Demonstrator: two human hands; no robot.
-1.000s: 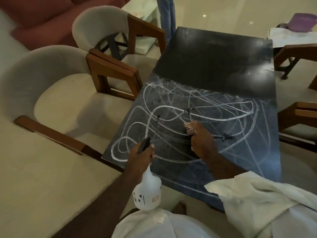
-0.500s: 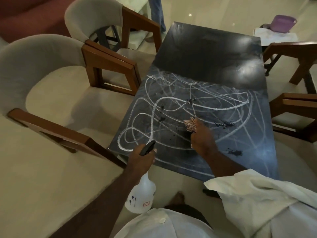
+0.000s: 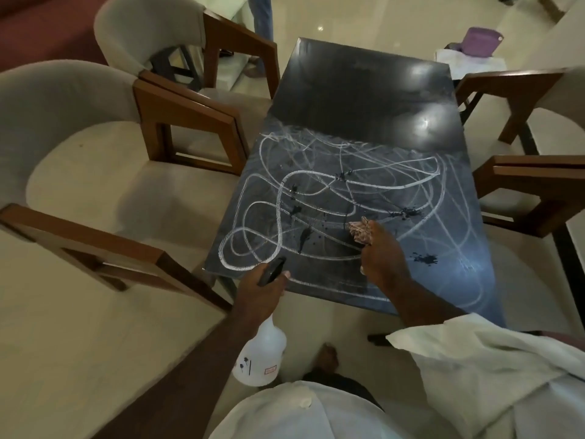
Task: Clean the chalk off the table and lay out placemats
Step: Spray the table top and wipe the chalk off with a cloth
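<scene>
A black table has white chalk scribbles over its near half, with dark wet spots among them; its far half is bare and shiny. My left hand grips the black trigger head of a white spray bottle, which hangs at the table's near edge. My right hand holds a crumpled brown cloth down on the chalked surface, near the middle of the scribbles.
Two beige chairs with wooden arms stand along the table's left side, two more along the right. A purple tub sits on a white surface at the far right. A person's legs stand beyond the table. My bare foot is under the near edge.
The view has pulled back and shifted. More dark wet spots show on the chalk than a second ago. My right hand and the cloth stay near the same place on the scribbles.
</scene>
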